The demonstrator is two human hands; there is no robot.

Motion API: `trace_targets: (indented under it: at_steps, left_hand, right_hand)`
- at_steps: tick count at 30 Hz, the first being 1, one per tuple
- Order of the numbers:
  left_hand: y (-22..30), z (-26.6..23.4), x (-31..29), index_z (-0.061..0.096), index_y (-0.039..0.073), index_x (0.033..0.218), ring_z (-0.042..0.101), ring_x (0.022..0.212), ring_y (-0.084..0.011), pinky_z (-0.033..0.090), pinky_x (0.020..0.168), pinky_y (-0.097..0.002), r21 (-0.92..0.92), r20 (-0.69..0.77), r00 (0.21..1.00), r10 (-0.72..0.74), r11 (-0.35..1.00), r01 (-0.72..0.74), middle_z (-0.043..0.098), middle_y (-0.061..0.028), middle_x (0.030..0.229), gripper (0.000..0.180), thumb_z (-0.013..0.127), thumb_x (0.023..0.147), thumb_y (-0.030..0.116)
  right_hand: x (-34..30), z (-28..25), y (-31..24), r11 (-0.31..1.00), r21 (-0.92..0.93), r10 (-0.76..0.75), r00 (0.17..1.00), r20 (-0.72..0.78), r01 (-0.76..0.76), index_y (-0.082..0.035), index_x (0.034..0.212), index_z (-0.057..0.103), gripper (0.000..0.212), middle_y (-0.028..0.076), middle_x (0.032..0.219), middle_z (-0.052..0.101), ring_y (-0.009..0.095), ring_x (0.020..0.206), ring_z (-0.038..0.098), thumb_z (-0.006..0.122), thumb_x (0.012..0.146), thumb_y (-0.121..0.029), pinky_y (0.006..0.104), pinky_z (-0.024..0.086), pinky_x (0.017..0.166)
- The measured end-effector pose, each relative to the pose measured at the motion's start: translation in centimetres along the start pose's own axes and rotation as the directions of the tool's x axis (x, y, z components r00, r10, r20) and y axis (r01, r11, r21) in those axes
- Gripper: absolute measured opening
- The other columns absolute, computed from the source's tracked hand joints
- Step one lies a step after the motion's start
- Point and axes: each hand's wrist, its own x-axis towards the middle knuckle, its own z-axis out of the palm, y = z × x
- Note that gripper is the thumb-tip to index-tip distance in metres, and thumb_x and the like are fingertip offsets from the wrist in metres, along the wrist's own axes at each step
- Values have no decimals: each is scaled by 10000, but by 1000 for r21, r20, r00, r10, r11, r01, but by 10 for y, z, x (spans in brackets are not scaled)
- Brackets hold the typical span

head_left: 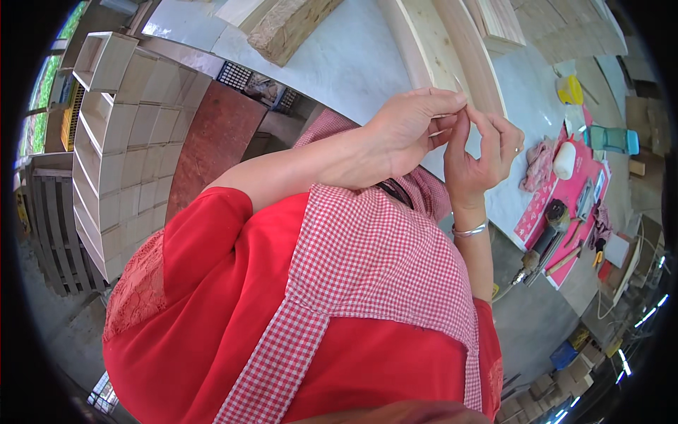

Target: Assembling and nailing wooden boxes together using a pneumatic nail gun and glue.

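Observation:
My left hand (412,128) and my right hand (487,147) meet at the fingertips, each in a pinch of thumb and forefinger. What they pinch, if anything, is too small to make out; a thin pale sliver seems to rise just above the fingers. Right behind them a long, shallow wooden box (487,79) with pale side walls lies on the white table (360,46). A silver bangle circles my right wrist.
Wooden blocks (286,35) lie at the far left of the table, flat boards (565,32) at the far right. On a pink cloth (580,166) rest a pneumatic tool (547,237), a white bottle (564,160) and a rag (538,162). Stacked wooden boxes (131,134) stand left.

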Motion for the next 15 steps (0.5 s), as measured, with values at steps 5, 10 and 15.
trace_targets:
  at_steps: [5,10,15]
  left_hand:
    - [-1,-4,-2,636,55,1094,585,993,-127,466,912,-282,35,60,998,7,999,-9,638,-16,1030,184,642,966,187]
    - [6,-20,-12,658,31,1093,628,943,-133,496,871,-272,271,14,1000,14,962,-17,655,-24,1028,179,665,950,139]
    - [7,-58,-9,691,26,1066,645,864,-144,522,783,-277,766,120,934,338,567,-304,654,-43,1012,164,692,906,66]
  right_hand:
    - [-4,4,-3,973,117,205,977,-56,-198,-59,929,700,199,54,890,601,215,827,561,770,756,12,332,424,762]
    - [-18,-4,-10,879,228,429,903,1,-418,-21,925,677,160,60,909,605,178,826,557,750,791,26,296,459,748]
    - [-43,-11,-25,805,250,548,836,31,-537,-6,924,653,144,51,913,592,151,814,538,732,811,35,272,452,747]
